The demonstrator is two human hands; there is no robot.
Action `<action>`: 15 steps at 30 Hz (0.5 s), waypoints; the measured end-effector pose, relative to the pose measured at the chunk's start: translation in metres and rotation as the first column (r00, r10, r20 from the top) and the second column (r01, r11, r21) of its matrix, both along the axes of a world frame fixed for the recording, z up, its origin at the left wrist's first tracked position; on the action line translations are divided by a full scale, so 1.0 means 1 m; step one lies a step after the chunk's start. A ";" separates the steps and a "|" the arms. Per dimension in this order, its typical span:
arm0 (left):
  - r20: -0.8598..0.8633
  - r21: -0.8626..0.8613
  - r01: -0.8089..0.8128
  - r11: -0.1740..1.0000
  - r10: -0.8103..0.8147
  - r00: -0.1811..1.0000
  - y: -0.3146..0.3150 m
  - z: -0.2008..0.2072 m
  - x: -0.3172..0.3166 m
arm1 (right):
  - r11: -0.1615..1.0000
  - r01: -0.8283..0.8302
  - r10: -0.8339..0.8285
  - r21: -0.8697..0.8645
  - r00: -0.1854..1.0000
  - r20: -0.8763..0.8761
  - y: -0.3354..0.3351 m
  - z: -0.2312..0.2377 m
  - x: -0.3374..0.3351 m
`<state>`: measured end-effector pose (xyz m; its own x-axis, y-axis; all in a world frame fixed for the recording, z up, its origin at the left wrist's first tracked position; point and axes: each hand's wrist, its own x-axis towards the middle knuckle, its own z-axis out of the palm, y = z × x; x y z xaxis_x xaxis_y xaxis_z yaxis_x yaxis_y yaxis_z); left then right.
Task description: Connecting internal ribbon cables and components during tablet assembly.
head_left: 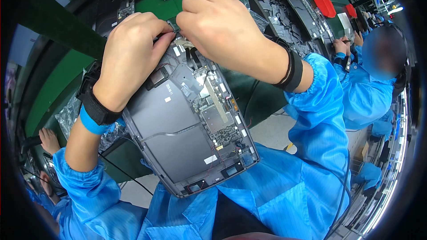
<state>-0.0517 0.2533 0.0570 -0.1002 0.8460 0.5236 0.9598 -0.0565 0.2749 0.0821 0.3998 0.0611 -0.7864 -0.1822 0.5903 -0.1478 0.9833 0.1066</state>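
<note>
An opened tablet (167,114) lies tilted before me, its inside facing up. It shows large grey battery cells, a ribbon cable (171,133) across them and a circuit board (219,118) along the right side. At its far end my left hand (129,55) is closed, thumb and forefinger pinched over the edge. My right hand (222,24) is closed right beside it, its fingertips almost meeting the left ones. Whatever sits between the fingertips is too small and hidden to name. Black bands circle both wrists.
More opened devices lie on the green bench (147,4), with a tray of dark parts (278,20) at the far right. Red bins (324,6) stand beyond. Clear plastic bags (71,115) lie at left. A co-worker (367,86) sits at right; another person's hand (49,141) shows at left.
</note>
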 end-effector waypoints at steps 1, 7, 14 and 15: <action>0.000 -0.001 0.003 1.000 -0.003 1.000 0.001 -0.001 0.000 | 1.000 0.012 -0.012 -0.023 1.000 0.013 0.000 0.000 0.000; -0.026 0.023 0.020 1.000 -0.019 0.999 0.001 -0.002 0.001 | 0.990 -0.064 0.099 -0.127 0.950 0.297 0.025 0.001 -0.013; -0.095 0.011 0.012 1.000 -0.011 0.995 0.001 -0.002 0.004 | 0.976 -0.209 0.193 0.054 0.958 0.214 0.024 0.010 -0.012; -0.100 0.021 0.013 1.000 -0.011 0.995 0.001 -0.002 0.004 | 0.972 -0.233 0.218 0.036 0.946 0.239 0.028 0.011 -0.012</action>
<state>-0.0480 0.2540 0.0549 -0.0361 0.8350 0.5490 0.9817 -0.0733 0.1759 0.0704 0.4276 0.0726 -0.8343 -0.4013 0.3781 -0.3927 0.9138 0.1035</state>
